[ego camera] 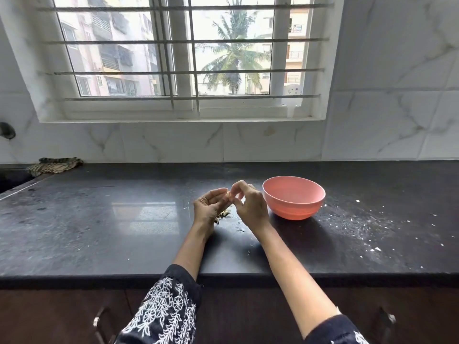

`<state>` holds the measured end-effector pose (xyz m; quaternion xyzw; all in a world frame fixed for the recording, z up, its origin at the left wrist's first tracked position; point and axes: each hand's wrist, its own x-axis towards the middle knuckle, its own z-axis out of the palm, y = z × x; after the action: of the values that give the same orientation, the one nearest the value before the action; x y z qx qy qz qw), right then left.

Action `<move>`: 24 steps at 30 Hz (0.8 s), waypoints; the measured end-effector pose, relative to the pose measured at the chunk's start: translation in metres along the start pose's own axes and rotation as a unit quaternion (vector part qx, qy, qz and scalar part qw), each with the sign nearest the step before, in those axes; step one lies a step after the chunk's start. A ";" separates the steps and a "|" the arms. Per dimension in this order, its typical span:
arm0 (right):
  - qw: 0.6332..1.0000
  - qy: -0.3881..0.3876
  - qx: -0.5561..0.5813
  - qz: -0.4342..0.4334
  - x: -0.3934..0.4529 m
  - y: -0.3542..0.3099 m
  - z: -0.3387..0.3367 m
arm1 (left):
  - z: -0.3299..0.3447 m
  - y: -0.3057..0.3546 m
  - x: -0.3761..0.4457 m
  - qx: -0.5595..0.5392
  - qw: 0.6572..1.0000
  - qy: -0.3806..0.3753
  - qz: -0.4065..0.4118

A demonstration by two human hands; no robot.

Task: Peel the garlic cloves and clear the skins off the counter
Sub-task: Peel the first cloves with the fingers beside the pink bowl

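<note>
A small pale garlic clove (228, 194) is held just above the black counter (124, 219), left of the pink bowl (293, 200). My left hand (208, 207) grips it with curled fingers, palm turned up. My right hand (248, 203) pinches at the same clove from the right with thumb and forefinger. A little heap of garlic skins (223, 215) lies on the counter under my left hand, partly hidden by it. A few more skin scraps (240, 229) lie between my wrists.
White flecks (372, 227) are scattered over the counter right of the bowl. A folded striped cloth (53, 165) sits at the back left by the sink edge. The tiled wall and barred window stand behind the counter.
</note>
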<state>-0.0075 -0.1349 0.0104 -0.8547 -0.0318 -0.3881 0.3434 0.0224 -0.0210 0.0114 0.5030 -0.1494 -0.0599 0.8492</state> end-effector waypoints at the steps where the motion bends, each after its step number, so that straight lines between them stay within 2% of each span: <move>1: 1.000 -0.006 -0.005 0.006 0.000 0.001 0.001 | 0.000 0.000 0.000 0.004 1.000 0.000 0.001; 7: 0.999 -0.012 -0.012 0.038 0.001 0.001 0.001 | 0.001 0.000 0.000 -0.004 1.000 0.007 -0.003; 12: 1.000 0.017 -0.021 0.015 -0.001 -0.004 -0.004 | 0.001 0.001 0.001 -0.022 1.000 0.020 -0.003; 24: 0.996 -0.011 -0.085 0.001 -0.003 -0.006 -0.006 | 0.001 0.002 -0.001 0.003 1.000 0.018 0.005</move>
<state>-0.0158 -0.1335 0.0142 -0.8849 -0.0013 -0.3796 0.2699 0.0213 -0.0209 0.0140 0.5056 -0.1369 -0.0459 0.8506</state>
